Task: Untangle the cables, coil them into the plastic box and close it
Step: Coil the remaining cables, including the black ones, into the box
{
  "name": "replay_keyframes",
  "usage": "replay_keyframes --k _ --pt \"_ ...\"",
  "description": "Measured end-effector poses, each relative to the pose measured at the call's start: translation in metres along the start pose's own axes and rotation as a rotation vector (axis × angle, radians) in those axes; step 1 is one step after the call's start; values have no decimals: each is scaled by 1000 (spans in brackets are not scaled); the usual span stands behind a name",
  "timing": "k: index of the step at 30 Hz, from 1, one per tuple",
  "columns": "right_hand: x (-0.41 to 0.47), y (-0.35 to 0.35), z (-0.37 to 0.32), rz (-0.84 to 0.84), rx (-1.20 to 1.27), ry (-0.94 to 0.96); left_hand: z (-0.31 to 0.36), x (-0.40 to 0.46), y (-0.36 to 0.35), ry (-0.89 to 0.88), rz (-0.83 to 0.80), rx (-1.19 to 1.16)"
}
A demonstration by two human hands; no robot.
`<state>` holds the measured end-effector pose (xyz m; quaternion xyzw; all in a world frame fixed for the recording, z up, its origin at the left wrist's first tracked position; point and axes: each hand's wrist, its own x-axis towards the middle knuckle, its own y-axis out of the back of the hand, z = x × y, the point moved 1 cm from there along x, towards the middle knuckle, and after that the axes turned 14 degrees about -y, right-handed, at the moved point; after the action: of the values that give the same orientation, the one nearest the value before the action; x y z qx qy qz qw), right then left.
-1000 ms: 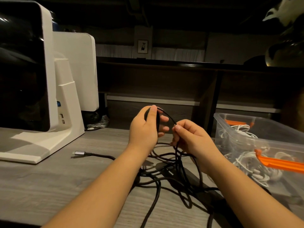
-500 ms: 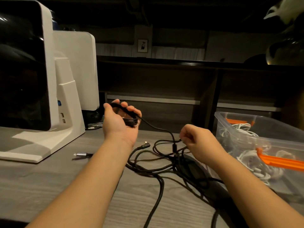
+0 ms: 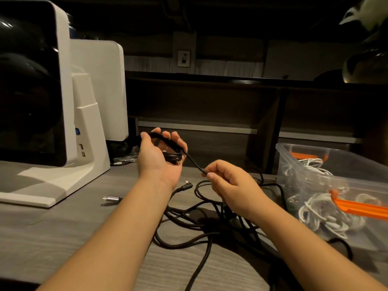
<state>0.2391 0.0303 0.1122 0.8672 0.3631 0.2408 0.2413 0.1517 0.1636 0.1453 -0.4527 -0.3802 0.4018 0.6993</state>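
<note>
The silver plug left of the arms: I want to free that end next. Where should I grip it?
Pinch the silver plug by its long sides, coming from above. It lies flat on the desk, clear of the black tangle, metal tip pointing left, so the fingers close across the barrel.
</note>
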Motion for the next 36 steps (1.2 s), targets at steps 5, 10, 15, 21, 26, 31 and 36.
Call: replay_keyframes --k 5,10,15,21,26,31,36 --pt "-4 13 -2 213 -181 243 -2 2 1 -76 -98 330" --pt "-7 17 -3 148 -275 379 -13 -9 3 38 -358 969" --pt "-7 18 0 199 -149 255 -18 -27 5 407 -610 1217" --pt "-2 20 -1 64 -377 117 -17 -32 8 653 -809 1139" --pt "-8 22 -2 -42 -234 144 -14 -32 10 823 -949 1096" --pt "-9 19 -4 79 -339 111 -5 -31 9 844 -967 1074" --pt "-6 22 -4 92 -488 55 -14 -31 10 834 -962 1163"
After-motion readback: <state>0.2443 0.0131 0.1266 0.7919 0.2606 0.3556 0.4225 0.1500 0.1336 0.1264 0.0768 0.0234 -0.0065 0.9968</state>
